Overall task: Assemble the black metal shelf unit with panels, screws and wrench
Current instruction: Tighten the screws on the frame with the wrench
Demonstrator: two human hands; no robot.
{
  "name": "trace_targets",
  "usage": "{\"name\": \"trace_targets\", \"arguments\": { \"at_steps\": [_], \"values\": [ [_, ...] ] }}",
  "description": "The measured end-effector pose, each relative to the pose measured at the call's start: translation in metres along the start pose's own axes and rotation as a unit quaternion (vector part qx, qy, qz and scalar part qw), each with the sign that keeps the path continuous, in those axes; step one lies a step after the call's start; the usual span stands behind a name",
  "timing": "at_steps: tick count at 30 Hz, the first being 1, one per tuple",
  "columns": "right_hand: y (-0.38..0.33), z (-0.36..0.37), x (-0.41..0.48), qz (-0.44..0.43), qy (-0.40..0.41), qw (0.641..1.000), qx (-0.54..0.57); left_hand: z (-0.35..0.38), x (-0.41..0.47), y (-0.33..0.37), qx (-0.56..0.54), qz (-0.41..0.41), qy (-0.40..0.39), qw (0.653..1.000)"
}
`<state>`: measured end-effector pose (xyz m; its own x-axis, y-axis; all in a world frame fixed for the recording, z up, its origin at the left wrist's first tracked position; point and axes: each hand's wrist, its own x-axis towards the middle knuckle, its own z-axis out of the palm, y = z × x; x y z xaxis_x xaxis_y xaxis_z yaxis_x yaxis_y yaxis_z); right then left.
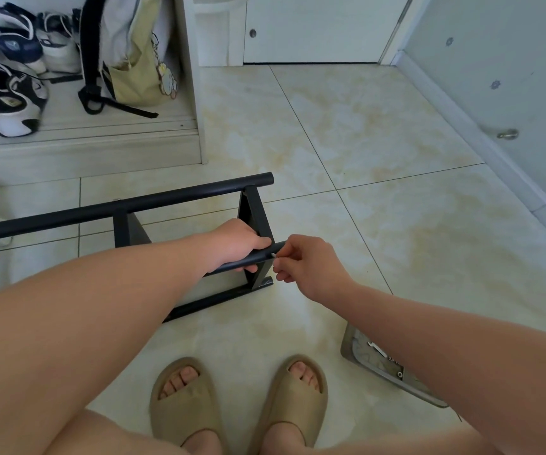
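The black metal shelf unit (127,205) lies on its side on the tiled floor, its long tubes running left to right and flat black panels (257,211) joining them. My left hand (237,243) grips the near tube (266,256) close to its right end. My right hand (304,261) pinches a small silver screw (273,254) at the end of that tube, right next to the left hand. I see no wrench clearly.
A grey tray (352,348) with small hardware lies on the floor at the right, partly under my right forearm. My feet in beige slippers (183,399) are below. Shoes (5,103) and a bag (133,60) fill a low white cabinet at the back left.
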<state>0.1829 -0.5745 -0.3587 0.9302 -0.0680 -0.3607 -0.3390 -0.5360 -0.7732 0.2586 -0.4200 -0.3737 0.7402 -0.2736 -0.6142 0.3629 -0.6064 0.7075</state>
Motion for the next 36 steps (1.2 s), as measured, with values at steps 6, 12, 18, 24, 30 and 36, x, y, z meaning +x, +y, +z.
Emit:
{"name": "trace_targets", "arguments": {
  "at_steps": [6, 12, 18, 24, 30, 36],
  "values": [
    [0.0, 0.002, 0.006, 0.003, 0.002, 1.0, 0.004, -0.002, 0.001, -0.001, -0.031, -0.011, -0.009, 0.999],
    [0.0, 0.004, 0.01, 0.012, 0.003, 0.999, 0.033, -0.002, 0.004, 0.0, -0.047, -0.033, -0.007, 0.998],
    [-0.004, 0.0, 0.016, -0.066, -0.026, 0.985, -0.155, -0.002, 0.002, 0.0, -0.045, -0.035, -0.013, 0.998],
    [-0.005, 0.003, 0.021, -0.015, -0.015, 0.996, -0.084, -0.002, -0.001, 0.002, -0.042, -0.03, -0.012, 0.999],
    [-0.008, -0.008, 0.03, 0.013, -0.01, 0.993, -0.121, -0.004, -0.004, 0.001, -0.054, -0.021, -0.015, 0.998],
    [-0.007, -0.005, 0.03, -0.019, -0.006, 0.975, -0.221, -0.003, -0.006, 0.003, -0.047, -0.013, -0.006, 0.999]
  ]
}}
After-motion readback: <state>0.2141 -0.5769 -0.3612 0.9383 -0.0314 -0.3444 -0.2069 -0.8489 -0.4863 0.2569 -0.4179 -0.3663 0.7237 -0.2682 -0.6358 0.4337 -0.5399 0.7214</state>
